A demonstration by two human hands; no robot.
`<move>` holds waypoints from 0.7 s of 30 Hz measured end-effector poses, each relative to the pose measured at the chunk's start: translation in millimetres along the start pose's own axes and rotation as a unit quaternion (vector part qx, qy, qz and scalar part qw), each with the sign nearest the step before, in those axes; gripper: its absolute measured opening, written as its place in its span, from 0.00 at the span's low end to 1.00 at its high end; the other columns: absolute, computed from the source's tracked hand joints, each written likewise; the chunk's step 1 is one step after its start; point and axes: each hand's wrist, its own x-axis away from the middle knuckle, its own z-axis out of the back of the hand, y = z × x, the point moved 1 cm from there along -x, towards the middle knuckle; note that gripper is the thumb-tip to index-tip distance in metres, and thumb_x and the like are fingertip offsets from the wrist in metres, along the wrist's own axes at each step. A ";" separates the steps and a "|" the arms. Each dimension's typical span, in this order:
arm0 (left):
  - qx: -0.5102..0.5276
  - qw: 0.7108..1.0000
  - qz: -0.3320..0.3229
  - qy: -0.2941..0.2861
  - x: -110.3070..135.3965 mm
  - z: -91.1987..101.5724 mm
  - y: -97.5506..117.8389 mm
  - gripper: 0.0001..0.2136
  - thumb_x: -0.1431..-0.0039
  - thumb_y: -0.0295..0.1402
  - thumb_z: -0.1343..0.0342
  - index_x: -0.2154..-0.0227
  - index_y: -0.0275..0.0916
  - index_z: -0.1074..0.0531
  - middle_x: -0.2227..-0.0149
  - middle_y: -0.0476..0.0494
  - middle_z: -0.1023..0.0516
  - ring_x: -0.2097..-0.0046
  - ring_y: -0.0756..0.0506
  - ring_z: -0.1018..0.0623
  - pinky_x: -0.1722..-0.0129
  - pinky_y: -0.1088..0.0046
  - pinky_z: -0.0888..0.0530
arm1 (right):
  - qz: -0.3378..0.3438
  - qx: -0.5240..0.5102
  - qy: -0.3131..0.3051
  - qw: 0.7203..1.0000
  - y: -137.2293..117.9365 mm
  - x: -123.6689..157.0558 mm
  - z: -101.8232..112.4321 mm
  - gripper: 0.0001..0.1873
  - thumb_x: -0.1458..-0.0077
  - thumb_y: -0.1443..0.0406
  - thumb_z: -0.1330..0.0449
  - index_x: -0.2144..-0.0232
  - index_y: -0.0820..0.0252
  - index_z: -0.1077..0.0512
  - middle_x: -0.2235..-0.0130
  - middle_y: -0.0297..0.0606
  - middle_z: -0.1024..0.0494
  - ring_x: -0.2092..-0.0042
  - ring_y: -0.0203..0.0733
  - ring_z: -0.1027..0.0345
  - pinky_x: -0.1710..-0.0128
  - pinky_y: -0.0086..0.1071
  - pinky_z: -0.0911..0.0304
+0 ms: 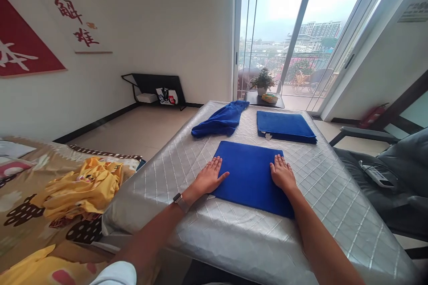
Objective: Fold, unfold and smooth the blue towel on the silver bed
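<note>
A blue towel (249, 173), folded into a flat rectangle, lies in front of me on a silver quilted table cover (334, 213). My left hand (210, 175) rests flat on its left edge, fingers stretched out and thumb spread. On the right edge my right hand (282, 173) lies palm down, fingers extended. Neither hand grasps anything. Beyond them, a neatly folded blue stack (286, 125) with a white tag sits at the back right. A loose, crumpled blue towel (222, 120) is at the back left.
Left of the table, yellow clothing (88, 187) lies on a patterned bed (20, 202). A dark armchair (401, 164) holding a white device (377, 174) stands at the right. Past the far edge, a small table (249, 98) bears a potted plant (263, 81) before glass doors.
</note>
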 end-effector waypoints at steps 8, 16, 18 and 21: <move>0.008 0.998 -0.067 -0.006 -43.2 15.4 84.0 0.43 0.31 0.58 0.76 0.30 0.23 0.49 0.28 0.29 0.50 0.27 0.40 0.50 0.29 0.62 0.51 | -0.004 -0.009 0.008 1.000 -1.9 0.4 0.3 0.35 0.30 0.58 0.68 0.28 0.70 0.55 0.26 0.44 0.56 0.26 0.45 0.65 0.29 0.43 0.65; 0.045 0.982 -0.182 0.023 -98.9 -21.8 180.7 0.39 0.29 0.54 0.79 0.30 0.28 0.49 0.27 0.35 0.48 0.27 0.44 0.50 0.29 0.64 0.52 | 0.024 0.021 0.019 0.999 5.5 0.5 -8.0 0.34 0.31 0.61 0.65 0.28 0.69 0.54 0.26 0.42 0.56 0.26 0.44 0.66 0.29 0.41 0.65; 0.043 0.986 -0.159 0.021 -102.8 -26.5 171.3 0.40 0.29 0.54 0.80 0.30 0.28 0.49 0.27 0.35 0.49 0.27 0.44 0.50 0.28 0.63 0.52 | 0.019 0.011 0.024 0.999 4.8 -0.2 -8.1 0.35 0.31 0.59 0.66 0.28 0.71 0.54 0.26 0.43 0.56 0.26 0.44 0.65 0.29 0.42 0.64; 0.033 0.992 -0.118 0.017 -102.6 -25.0 140.3 0.40 0.30 0.55 0.79 0.30 0.28 0.49 0.27 0.35 0.51 0.26 0.43 0.52 0.28 0.62 0.53 | 0.012 -0.004 0.021 1.000 2.3 -1.0 -5.9 0.35 0.31 0.59 0.67 0.28 0.72 0.54 0.26 0.44 0.55 0.26 0.45 0.64 0.29 0.43 0.65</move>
